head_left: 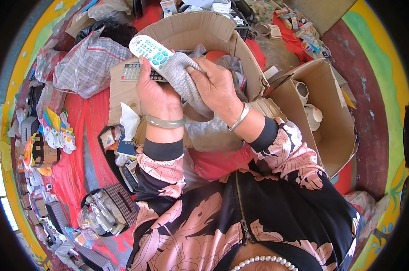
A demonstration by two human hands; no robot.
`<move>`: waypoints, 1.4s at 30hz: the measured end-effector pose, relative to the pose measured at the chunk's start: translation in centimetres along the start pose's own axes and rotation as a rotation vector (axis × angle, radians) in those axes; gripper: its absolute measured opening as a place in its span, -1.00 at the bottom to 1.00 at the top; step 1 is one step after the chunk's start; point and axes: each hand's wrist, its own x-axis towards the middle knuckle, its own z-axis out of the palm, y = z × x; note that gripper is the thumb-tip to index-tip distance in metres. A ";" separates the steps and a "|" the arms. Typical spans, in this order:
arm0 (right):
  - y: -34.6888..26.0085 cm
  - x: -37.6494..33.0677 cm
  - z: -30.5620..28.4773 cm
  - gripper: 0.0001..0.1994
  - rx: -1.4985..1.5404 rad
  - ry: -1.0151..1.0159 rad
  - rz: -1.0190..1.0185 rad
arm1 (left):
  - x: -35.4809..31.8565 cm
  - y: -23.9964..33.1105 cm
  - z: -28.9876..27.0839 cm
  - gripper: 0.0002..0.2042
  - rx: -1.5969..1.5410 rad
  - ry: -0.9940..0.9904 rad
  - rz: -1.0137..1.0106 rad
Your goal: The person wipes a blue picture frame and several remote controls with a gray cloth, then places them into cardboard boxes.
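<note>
A white remote control with blue and white buttons is held up by my left hand, thumb along its edge. Wrapped over the remote's lower end is a grey cloth, pinched in my closed right hand. The cloth hangs down between both wrists and hides that end of the remote. Behind my left hand, a second remote control, silver and dark with small buttons, shows over a cardboard flap; I cannot tell whether my fingers touch it.
A large open cardboard box stands beyond my hands with mixed items inside. At right, another open box holds white cups. A plaid bag lies at left. Nearer, a checked box is filled with wrapped items.
</note>
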 end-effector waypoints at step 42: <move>-0.4 1.9 -3.7 -0.66 0.576 -0.114 0.506 | 0.0 -0.7 0.6 -0.41 0.086 -0.380 -0.074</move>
